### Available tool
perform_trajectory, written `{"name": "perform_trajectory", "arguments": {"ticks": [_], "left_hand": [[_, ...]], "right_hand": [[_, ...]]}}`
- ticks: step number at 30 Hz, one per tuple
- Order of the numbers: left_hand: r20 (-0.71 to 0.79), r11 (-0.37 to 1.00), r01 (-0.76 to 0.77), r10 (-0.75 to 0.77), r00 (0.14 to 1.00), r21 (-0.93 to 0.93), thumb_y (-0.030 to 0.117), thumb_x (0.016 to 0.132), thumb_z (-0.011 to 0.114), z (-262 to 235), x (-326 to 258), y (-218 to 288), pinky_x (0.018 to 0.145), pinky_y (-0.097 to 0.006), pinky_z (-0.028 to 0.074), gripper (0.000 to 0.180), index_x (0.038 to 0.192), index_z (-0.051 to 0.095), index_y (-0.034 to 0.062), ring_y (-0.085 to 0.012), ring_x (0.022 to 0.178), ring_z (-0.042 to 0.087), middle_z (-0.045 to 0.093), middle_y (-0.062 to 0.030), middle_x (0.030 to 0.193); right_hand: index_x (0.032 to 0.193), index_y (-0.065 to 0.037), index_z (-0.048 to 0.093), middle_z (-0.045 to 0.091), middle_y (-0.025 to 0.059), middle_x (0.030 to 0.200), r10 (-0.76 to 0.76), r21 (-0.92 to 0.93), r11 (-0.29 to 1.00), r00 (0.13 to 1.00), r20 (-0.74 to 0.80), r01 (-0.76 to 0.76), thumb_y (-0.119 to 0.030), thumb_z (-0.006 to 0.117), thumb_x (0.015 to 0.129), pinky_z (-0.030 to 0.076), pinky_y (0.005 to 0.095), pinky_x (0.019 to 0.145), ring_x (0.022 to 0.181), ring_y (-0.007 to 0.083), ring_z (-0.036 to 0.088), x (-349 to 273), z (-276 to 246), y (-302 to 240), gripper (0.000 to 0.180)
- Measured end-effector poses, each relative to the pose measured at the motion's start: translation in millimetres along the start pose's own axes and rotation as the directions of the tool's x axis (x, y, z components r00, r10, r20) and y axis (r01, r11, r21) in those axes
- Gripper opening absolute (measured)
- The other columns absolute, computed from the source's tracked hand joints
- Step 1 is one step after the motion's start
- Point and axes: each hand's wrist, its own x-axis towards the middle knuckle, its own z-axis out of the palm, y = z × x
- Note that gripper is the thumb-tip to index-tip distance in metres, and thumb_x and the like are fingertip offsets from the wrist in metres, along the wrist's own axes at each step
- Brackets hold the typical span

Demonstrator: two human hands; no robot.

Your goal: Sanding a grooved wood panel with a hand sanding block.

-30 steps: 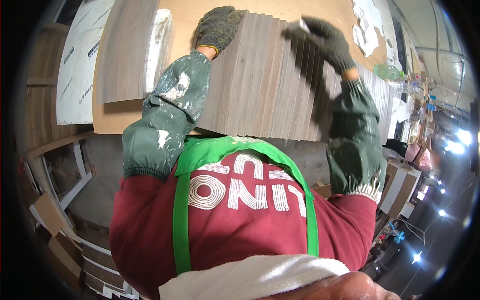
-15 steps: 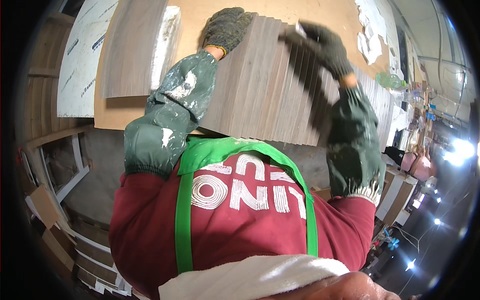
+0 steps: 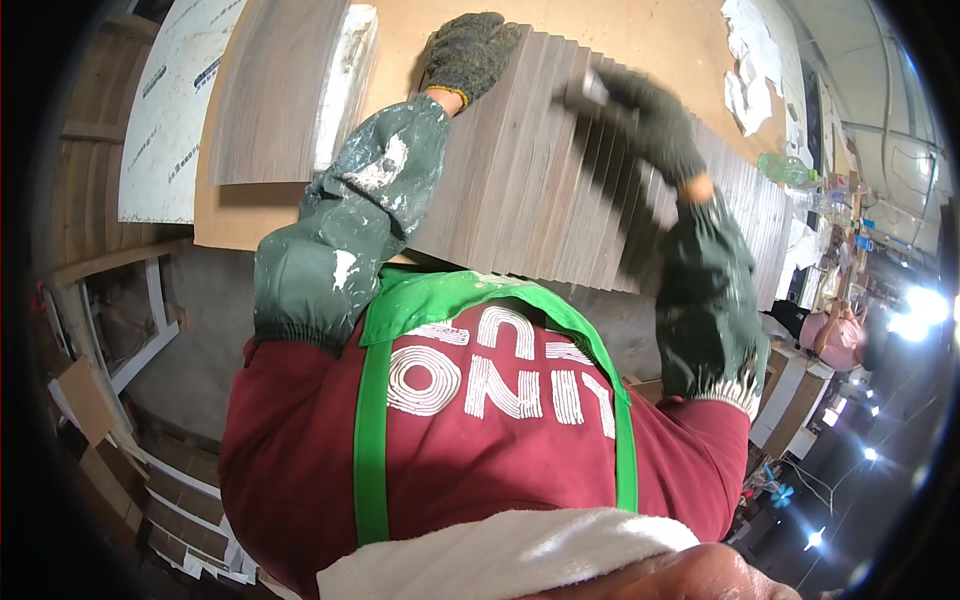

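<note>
A long row of thin grey-brown wood-grain boards [image 3: 510,170] lies overlapped like a fan across the bench before me. My left hand [image 3: 472,55], in a dark knitted glove, bends its fingers over the far end of the leftmost boards. Above the middle of the row, my right hand [image 3: 650,120], gloved too and slightly blurred, is closed round a small flat block [image 3: 592,92] with a pale end. Its shadow falls across the boards. Whether the block touches them I cannot tell. Green paint-spattered sleeves cover both forearms.
Left of the row stand a stack of similar boards [image 3: 275,100] and a white-wrapped bundle [image 3: 347,85] on a tan sheet [image 3: 225,220]. Crumpled white paper [image 3: 748,70] and a green clear bottle [image 3: 787,168] lie at the right. A person in pink [image 3: 838,335] is far right.
My right hand has come slightly nearer to me with the block over the boards. The left hand keeps its place on the row. The whole view has shifted a little.
</note>
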Motion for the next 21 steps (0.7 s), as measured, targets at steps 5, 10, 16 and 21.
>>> {"name": "perform_trajectory", "arguments": {"ticks": [5,10,16,21], "left_hand": [[0.025,0.999,0.046,-0.045,0.999,-0.024,0.044,0.092,0.040,-11.8,-4.4,12.1,0.100,-0.041,0.037,0.049,0.114,0.061,0.0052,-0.0323,0.113,0.051,0.058,-0.0149,0.120],[0.003,0.997,0.071,-0.071,0.997,0.022,0.044,0.092,0.040,-16.2,-6.0,1.5,0.101,-0.041,0.036,0.050,0.116,0.060,0.0058,-0.0318,0.115,0.050,0.058,-0.0142,0.122],[-0.062,0.999,0.044,-0.043,0.997,0.012,0.045,0.090,0.044,-6.5,3.0,3.1,0.099,-0.040,0.038,0.050,0.115,0.061,0.0049,-0.0326,0.113,0.052,0.058,-0.0148,0.121],[0.005,0.981,0.168,-0.168,0.986,-0.098,0.048,0.090,0.043,-27.5,0.3,27.1,0.099,-0.041,0.039,0.053,0.115,0.059,0.0048,-0.0344,0.116,0.050,0.056,-0.0204,0.121]], "right_hand": [[0.120,-0.008,0.059,0.065,0.0122,0.111,-0.068,-0.224,0.974,0.991,-0.111,0.042,-0.034,0.064,0.086,0.050,0.0360,0.087,0.099,0.0266,0.063,16.6,3.8,3.1,0.043],[0.117,-0.016,0.062,0.066,0.0072,0.103,-0.350,-0.254,0.892,0.927,0.137,0.374,-0.026,0.068,0.080,0.047,0.0378,0.087,0.095,0.0248,0.062,-99.6,31.2,-27.8,0.039],[0.119,-0.011,0.060,0.065,0.0094,0.105,0.075,0.088,0.993,0.997,0.020,-0.077,-0.026,0.066,0.084,0.049,0.0351,0.086,0.096,0.0232,0.062,-105.2,30.5,-40.2,0.039],[0.117,-0.011,0.061,0.066,0.0088,0.102,-0.169,-0.268,0.953,0.982,-0.081,0.142,-0.021,0.067,0.081,0.049,0.0362,0.084,0.093,0.0259,0.063,-128.9,42.6,-42.8,0.037]]}}
